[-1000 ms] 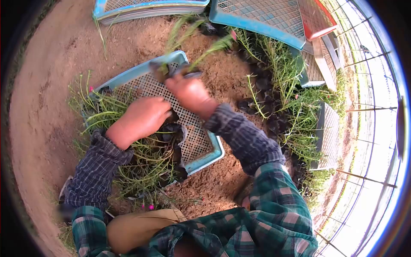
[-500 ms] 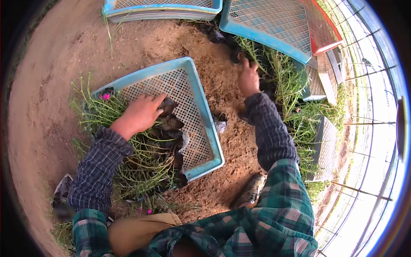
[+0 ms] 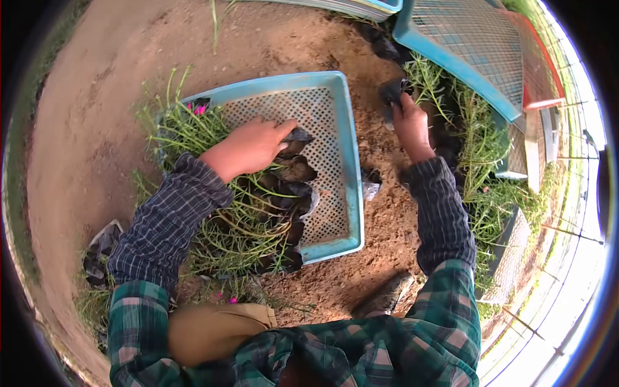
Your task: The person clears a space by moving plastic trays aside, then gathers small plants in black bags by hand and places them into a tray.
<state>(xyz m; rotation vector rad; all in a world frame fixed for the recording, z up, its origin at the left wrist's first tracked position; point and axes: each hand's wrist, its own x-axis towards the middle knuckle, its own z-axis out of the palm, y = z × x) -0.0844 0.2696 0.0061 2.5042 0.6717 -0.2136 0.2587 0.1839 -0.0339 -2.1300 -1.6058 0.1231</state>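
While bagged seedlings (image 3: pixel 248 235) lie on their sides across the left part of the blue mesh crate (image 3: pixel 350 161), the left hand (image 3: pixel 248 149) reaches over them, fingers at a dark bag (image 3: pixel 301 135); whether they grip it, I cannot tell. Just outside the crate's right wall, a small greyish bag (image 3: pixel 371 188) lies on the brown soil (image 3: pixel 383 226). Farther right, the right hand (image 3: pixel 412 126) holds a black bag (image 3: pixel 391 91) pinched between thumb and fingers, near a bank of leafy green plants (image 3: pixel 480 132).
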